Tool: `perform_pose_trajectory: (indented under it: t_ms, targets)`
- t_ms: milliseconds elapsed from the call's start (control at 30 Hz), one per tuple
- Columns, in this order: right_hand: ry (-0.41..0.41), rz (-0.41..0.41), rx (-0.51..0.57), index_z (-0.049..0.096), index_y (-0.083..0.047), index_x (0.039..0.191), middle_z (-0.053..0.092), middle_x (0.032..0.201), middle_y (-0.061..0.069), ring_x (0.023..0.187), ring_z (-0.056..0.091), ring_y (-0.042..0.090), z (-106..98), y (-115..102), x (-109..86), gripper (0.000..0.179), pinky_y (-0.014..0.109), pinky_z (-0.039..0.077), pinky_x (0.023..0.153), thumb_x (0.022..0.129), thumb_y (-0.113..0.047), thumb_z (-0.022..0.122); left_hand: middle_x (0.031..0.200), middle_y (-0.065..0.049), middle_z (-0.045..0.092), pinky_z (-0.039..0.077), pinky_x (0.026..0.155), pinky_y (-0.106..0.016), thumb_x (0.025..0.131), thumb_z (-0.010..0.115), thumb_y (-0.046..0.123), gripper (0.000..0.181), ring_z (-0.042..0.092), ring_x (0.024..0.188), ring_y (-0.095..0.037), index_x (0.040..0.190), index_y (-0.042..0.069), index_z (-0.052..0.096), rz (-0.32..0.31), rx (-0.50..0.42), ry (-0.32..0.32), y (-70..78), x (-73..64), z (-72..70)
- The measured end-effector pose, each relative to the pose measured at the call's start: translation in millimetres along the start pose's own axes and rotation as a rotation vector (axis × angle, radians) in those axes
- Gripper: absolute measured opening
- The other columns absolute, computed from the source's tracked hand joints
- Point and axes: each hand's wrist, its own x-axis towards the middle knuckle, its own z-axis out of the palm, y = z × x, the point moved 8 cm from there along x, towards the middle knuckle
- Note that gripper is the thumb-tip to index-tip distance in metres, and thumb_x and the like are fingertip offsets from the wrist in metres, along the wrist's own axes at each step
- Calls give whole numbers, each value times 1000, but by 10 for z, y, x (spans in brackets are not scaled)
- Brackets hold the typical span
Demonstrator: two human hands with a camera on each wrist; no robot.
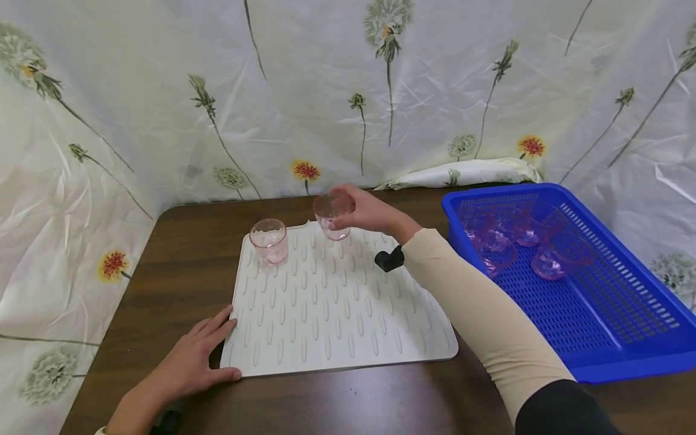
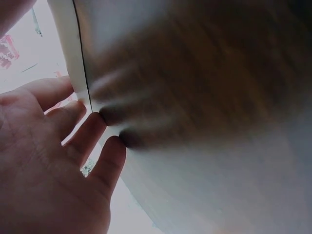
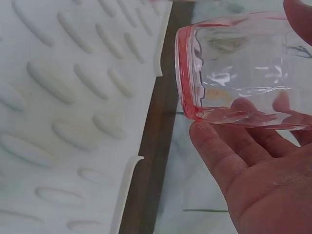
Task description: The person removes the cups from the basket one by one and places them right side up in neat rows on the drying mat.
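My right hand (image 1: 363, 208) grips a clear pink-tinted glass (image 1: 326, 212) by its side, over the far edge of the white ridged drying mat (image 1: 326, 314). In the right wrist view, fingers lie along one side of that glass (image 3: 234, 73) and the thumb is on the other. A second pink glass (image 1: 270, 243) stands upright at the mat's far left corner. My left hand (image 1: 190, 356) rests at the mat's near left corner with fingers spread. Its fingertips (image 2: 113, 146) touch the mat's edge in the left wrist view.
A blue plastic basket (image 1: 609, 356) stands at the right, with several pink glasses (image 1: 551, 264) inside toward its far left. Brown wooden tabletop (image 1: 185, 260) surrounds the mat. A flower-printed cloth (image 1: 304, 90) hangs behind and beside the table, with a bunched fold at the back edge.
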Motion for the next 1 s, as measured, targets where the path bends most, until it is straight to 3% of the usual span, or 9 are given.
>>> perform_pose_trajectory:
  t_ms: [1000]
  targets:
    - [18,52,69,35,-12,151,54,144,10,136,51,27,376,145,213,84,47,46,108,83,-25,80,159,-15,36,43,100,-63,72,79,59,94,44,135,-41,144,6,51,13,-7,10,17,-2,-27]
